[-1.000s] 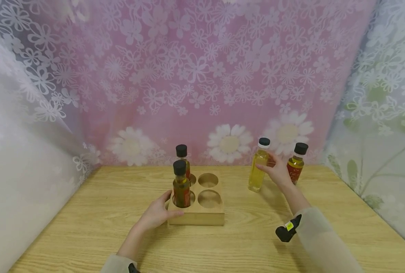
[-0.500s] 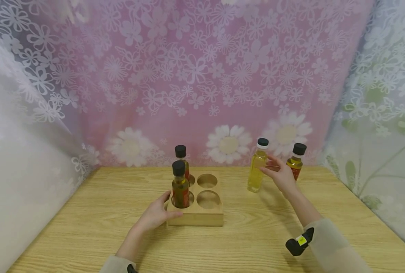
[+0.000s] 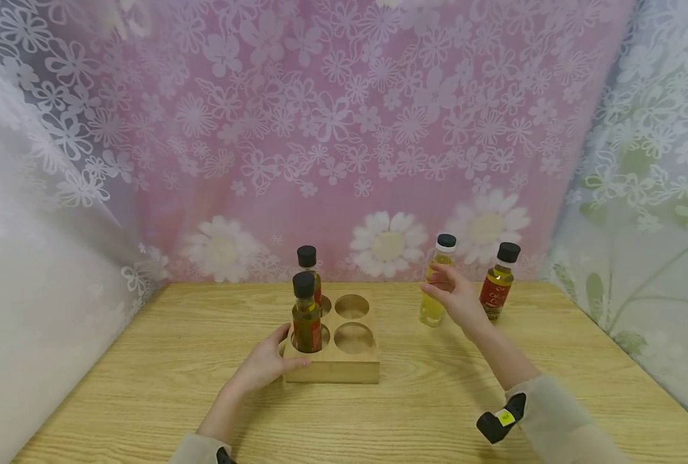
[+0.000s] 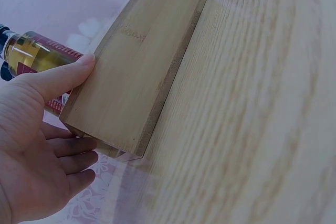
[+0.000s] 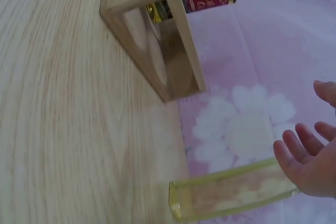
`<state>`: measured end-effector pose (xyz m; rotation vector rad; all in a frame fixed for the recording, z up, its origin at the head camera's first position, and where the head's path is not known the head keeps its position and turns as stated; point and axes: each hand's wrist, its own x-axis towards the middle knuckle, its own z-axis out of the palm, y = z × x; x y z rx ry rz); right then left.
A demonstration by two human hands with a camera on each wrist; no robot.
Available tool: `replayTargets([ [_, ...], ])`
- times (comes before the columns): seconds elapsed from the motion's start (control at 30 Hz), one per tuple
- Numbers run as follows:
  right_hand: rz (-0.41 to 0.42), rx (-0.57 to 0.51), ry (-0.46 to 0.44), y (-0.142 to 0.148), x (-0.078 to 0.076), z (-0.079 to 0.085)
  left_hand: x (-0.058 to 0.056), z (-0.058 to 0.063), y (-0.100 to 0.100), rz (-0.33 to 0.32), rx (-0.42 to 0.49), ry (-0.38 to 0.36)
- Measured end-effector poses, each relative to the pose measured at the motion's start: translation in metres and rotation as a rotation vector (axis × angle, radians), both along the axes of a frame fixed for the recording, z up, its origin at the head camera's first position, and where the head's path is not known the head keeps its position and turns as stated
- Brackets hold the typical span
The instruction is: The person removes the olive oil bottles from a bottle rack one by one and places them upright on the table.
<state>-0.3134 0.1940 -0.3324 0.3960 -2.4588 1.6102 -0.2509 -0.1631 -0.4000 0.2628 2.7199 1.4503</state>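
A wooden bottle rack (image 3: pixel 334 372) with round holes stands on the table. My left hand (image 3: pixel 265 361) grips its left front corner; the thumb lies on the front face (image 4: pixel 131 61), with the other fingers round the side. Two dark-capped, red-labelled oil bottles stand in the left holes, one in front (image 3: pixel 307 328) and one behind (image 3: pixel 307 258). To the right, a clear bottle of yellow oil (image 3: pixel 431 312) stands upright on the table. My right hand (image 3: pixel 460 299) is in front of it, thumb and fingers spread; in the right wrist view nothing lies between them.
Another red-labelled oil bottle (image 3: pixel 496 290) stands right of the yellow one, beyond my right forearm. The rack's right-hand holes (image 3: pixel 353 338) hold nothing. A pink floral curtain (image 3: pixel 332 161) hangs behind the table (image 3: pixel 402 412), and pale floral cloth borders both sides.
My right hand first drew back slightly from the yellow oil bottle, then moved left across its front. The rightmost bottle shows more fully. My left hand and the rack have stayed put.
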Motion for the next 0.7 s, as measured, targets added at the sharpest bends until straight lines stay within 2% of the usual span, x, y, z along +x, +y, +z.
replayTargets([
  [0.23, 0.092, -0.012, 0.036, -0.031, 0.002, 0.006, -0.002, -0.002, 0.000, 0.000, -0.002, 0.001],
  [0.47, 0.201, -0.033, -0.009, -0.058, 0.005, 0.010, -0.001, 0.000, 0.000, -0.001, -0.004, 0.003],
  [0.7, 0.289, -0.004, -0.013, -0.082, 0.008, 0.011, 0.000, 0.001, 0.000, -0.006, -0.004, -0.001],
])
